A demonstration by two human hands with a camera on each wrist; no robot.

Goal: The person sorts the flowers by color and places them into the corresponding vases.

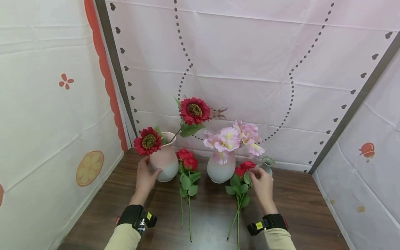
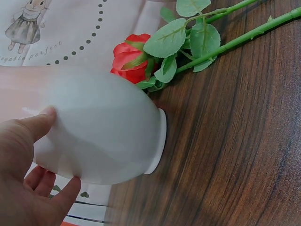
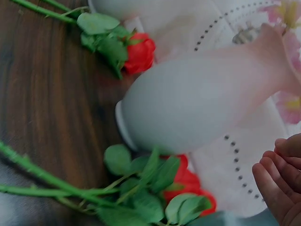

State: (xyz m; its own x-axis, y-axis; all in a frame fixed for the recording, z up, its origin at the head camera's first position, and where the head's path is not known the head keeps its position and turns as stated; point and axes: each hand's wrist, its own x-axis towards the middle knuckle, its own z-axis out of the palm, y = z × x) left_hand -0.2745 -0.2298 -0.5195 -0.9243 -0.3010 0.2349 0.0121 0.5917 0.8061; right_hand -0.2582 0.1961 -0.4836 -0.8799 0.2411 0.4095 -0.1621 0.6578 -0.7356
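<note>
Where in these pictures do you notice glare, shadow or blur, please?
Head view: pale glare on the table; left wrist view: soft shadow over part of the vase, table grain crisp; right wrist view: overall softness, the lower roses slightly blurred.

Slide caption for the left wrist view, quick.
The left hand holds a pale vase beside a red rose lying on the wood-grain table.

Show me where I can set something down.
Bare tabletop lies between the stems of the left roses and right roses, and right of the right hand. It's crowded where the pink-flowered vase, right roses and small vase bunch together.
</note>
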